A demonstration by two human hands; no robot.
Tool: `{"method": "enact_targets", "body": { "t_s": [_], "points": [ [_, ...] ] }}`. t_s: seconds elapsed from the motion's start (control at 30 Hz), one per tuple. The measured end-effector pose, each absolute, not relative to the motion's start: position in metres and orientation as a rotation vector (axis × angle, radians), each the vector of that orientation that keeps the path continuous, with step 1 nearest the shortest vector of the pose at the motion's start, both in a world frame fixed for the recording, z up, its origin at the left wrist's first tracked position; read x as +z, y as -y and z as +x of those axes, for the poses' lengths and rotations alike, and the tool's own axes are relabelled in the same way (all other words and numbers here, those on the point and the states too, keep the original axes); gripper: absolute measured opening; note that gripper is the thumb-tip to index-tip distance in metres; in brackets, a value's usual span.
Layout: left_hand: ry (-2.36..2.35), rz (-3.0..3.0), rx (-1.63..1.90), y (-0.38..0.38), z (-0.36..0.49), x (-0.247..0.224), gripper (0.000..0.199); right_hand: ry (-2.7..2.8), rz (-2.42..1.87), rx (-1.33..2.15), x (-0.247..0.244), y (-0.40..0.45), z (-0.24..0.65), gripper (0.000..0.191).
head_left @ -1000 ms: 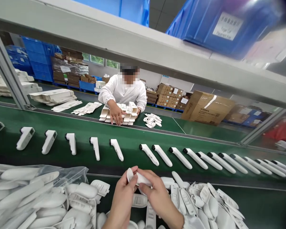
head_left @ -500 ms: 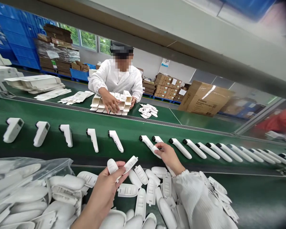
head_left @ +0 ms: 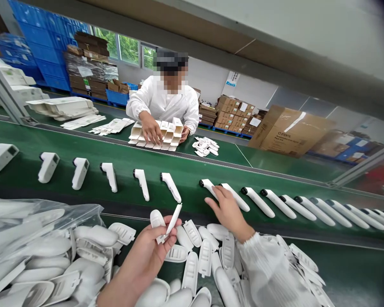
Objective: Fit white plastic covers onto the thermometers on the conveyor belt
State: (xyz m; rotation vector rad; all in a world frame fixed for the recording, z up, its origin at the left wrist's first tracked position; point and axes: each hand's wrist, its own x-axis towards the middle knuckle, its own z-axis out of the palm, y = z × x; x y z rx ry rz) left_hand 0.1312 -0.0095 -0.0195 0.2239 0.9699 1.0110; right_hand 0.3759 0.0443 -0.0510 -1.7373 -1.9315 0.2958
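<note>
Two white battery covers are pinched in my left hand [head_left: 144, 251]: a rounded cover [head_left: 156, 219] and a narrow one seen edge-on [head_left: 174, 219]. The narrow cover's tip is close to the handle end of a white thermometer [head_left: 170, 187] on the green belt. My right hand [head_left: 229, 213] lies palm down with thumb and fingers apart, fingertips over the handle of another thermometer [head_left: 207, 183]. That handle's lower end is hidden by the hand. Below both hands lies a pile of loose white covers [head_left: 205, 256], some inner side up.
More thermometers [head_left: 259, 202] lie in a row along the green belt [head_left: 192, 170]. A clear plastic bag [head_left: 83, 211] of white parts is at left. Across the belt, a co-worker [head_left: 166, 102] handles small white boxes [head_left: 171, 134]. A shelf beam [head_left: 211, 47] crosses overhead.
My right hand has gone from gripping a thermometer's handle to spread fingers over it. The narrow cover in my left hand has turned more upright. The view has shifted, with thermometers appearing further right.
</note>
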Motion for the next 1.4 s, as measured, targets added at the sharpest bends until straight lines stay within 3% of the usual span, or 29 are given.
{"method": "enact_targets", "body": {
  "t_s": [0.1,0.2,0.27,0.37,0.53,0.63,0.77,0.93,1.1,1.23,1.4],
  "points": [
    [-0.874,0.222,0.987,0.013,0.141,-0.022,0.022,1.751,-1.259,1.055,-0.036,-0.015,0.33,0.043],
    [-0.83,0.247,0.989,0.014,0.149,-0.023,0.014,1.495,-0.989,1.389,-0.027,-0.003,0.296,0.033],
    [-0.906,0.262,1.012,0.011,0.149,-0.025,0.009,1.353,-0.946,1.394,-0.026,-0.01,0.29,0.031],
    [-1.078,0.349,1.026,0.007,0.14,-0.029,0.018,1.388,-1.073,1.235,-0.033,-0.04,0.3,0.035],
    [-1.17,0.658,0.932,0.003,0.12,-0.039,0.042,1.903,-1.456,0.68,-0.062,-0.085,0.313,0.034],
    [-1.158,0.832,0.839,0.003,0.115,-0.039,0.057,2.179,-1.676,0.329,-0.077,-0.094,0.306,0.048],
    [-1.153,1.05,0.753,0.002,0.115,-0.035,0.058,2.282,-1.886,0.037,-0.084,-0.103,0.3,0.05],
    [-1.289,1.24,0.801,0.003,0.108,-0.034,0.048,2.165,-1.77,0.241,-0.059,-0.1,0.307,0.044],
    [-1.273,1.464,0.78,0.003,0.093,-0.022,0.025,2.065,-1.064,1.135,-0.01,-0.052,0.294,0.047],
    [-1.172,1.523,0.741,-0.002,0.088,-0.008,0.016,2.246,-1.045,1.225,0.012,-0.029,0.277,0.031],
    [-1.307,1.396,0.992,0.01,0.065,0.023,0.021,1.898,-1.222,1.219,-0.015,-0.051,0.288,0.025]
  ]
}}
